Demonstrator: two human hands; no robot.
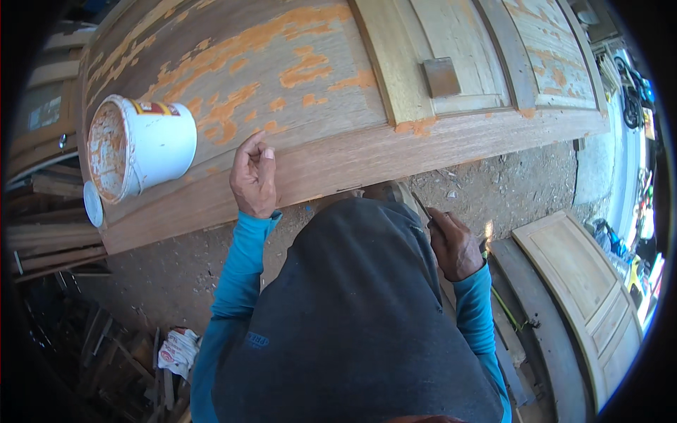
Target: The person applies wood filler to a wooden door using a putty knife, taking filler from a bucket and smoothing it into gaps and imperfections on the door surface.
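Head view: the patched wooden door [324, 153] lies ahead, its near edge running left to right. The left hand [255, 180] is over this edge, fingers loosely curled, nothing visible in them. The right hand [455, 244], clear of the edge, grips a thin dark tool [421, 204]. Open room separates the white bucket [163, 144], left, from the wooden block [441, 77], far right.

Head fisheye: looking steeply down from the wearer's head; dark garment [352, 310] nearest, wooden panel [338, 166] beyond, edges bowed.
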